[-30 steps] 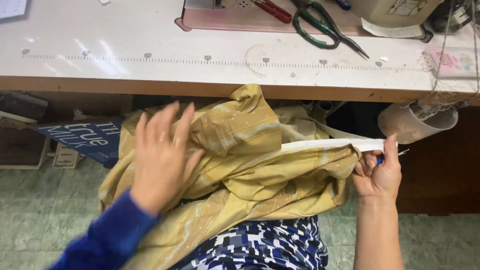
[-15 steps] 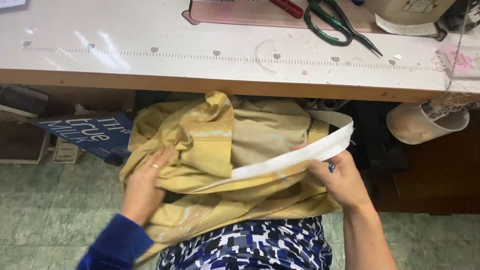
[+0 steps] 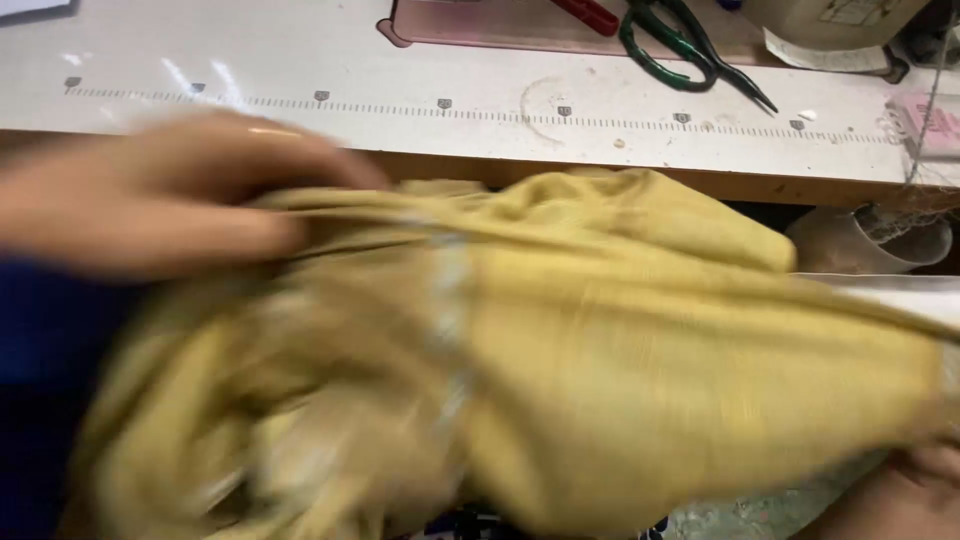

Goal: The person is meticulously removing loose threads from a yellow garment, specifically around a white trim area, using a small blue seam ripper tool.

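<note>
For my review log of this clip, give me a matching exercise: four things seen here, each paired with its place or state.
Things:
1. yellow fabric
2. green-handled scissors
3. left hand
4. white strip

Places or states:
a. blurred, on the cloth's upper left
b. lying on the white tabletop
c. bunched below the table edge
d. at the right edge, along the cloth's top

Pairs: 1-c, 2-b, 3-a, 4-d

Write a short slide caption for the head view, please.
Blurred left hand on bunched yellow fabric below a white worktable with green-handled scissors.
</note>
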